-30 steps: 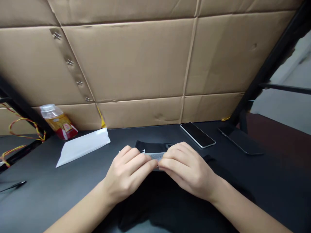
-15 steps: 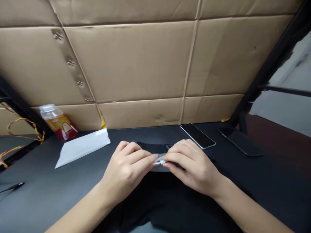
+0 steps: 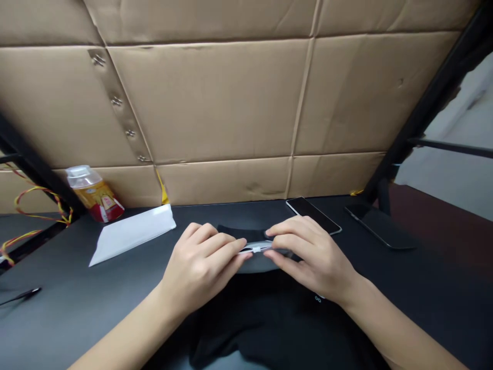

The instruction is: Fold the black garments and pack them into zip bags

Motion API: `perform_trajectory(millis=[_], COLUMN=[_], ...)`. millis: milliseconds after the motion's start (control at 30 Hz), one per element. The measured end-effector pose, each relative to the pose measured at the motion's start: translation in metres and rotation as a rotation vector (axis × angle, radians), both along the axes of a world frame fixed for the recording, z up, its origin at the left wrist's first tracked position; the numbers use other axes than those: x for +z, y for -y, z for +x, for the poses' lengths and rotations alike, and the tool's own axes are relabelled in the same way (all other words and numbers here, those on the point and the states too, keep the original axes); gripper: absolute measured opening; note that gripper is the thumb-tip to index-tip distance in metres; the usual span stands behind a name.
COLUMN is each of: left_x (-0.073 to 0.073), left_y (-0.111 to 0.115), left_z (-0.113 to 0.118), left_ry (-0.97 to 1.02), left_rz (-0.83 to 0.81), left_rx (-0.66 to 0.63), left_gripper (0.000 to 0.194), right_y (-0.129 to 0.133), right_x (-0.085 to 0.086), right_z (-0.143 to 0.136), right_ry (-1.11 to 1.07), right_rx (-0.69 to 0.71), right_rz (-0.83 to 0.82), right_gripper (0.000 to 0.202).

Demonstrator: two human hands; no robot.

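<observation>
A clear plastic bag with a white zip slider (image 3: 257, 249) is between my two hands at the table's front edge. My left hand (image 3: 206, 264) pinches the left part of the bag's white zip edge between thumb and fingers. My right hand (image 3: 308, 257) pinches the right part, its thumb below and fingertips above. The slider sits between the fingertips, uncovered. Just behind the bag lies a black strap (image 3: 244, 234), partly hidden by my fingers.
A white pouch (image 3: 133, 234) and a red-yellow bottle (image 3: 96, 195) stand at left, a pen (image 3: 23, 296) nearer. Two phones (image 3: 314, 215) (image 3: 379, 226) lie at right. A cardboard wall (image 3: 215, 103) closes the back.
My right fingertips have moved right, off the slider, and spread a little. The slider and more of the zip edge now show between my hands. The view has shifted slightly.
</observation>
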State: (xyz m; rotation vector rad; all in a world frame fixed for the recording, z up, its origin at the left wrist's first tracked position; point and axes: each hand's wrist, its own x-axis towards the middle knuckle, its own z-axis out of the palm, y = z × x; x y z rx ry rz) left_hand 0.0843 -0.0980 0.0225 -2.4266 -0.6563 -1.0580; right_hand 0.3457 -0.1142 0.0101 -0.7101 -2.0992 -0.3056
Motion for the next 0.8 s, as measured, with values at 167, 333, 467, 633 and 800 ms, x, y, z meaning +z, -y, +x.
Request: perform_trajectory(millis=[167, 333, 467, 633, 800], left_x=[0.002, 0.000, -0.003, 0.002, 0.014], left_y=[0.002, 0.003, 0.005, 0.001, -0.010], left_z=[0.001, 0.002, 0.002, -0.004, -0.019], left_ry=[0.002, -0.017, -0.021, -0.034, -0.044], left_rz=[0.043, 0.055, 0.057, 0.044, -0.118], left_rx=[0.020, 0.017, 0.028, 0.057, 0.063], left_gripper=[0.009, 0.006, 0.007, 0.021, 0.038], right_y=[0.004, 0.005, 0.007, 0.010, 0.008], right_x=[0.001, 0.001, 0.001, 0.003, 0.005], right_z=[-0.001, -0.003, -0.004, -0.001, 0.003], right_ry=[0.036, -0.014, -0.008, 0.071, 0.092], right_rx=[-0.052, -0.062, -0.063, -0.091, -0.110], right_rz=[0.103, 0.013, 0.011, 0.089, 0.084], right_gripper=[0.012, 0.010, 0.007, 0.013, 0.011])
